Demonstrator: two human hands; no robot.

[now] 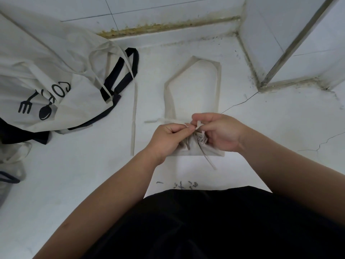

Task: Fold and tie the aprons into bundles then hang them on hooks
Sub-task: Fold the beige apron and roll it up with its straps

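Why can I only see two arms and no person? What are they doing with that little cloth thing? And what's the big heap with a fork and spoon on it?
There is no machine here. The camera sits on a person's head and looks down, so you see only their arms and their black clothes.

On the white surface lies a folded apron, made into a small flat bundle. Its neck loop stretches away from the person.

The left hand and the right hand both pinch the thin tie strings just above the bundle, it seems to make a knot.

Off to the left lies a pile of other aprons, pale with black straps and a printed fork and spoon. Those are loose and not yet folded.
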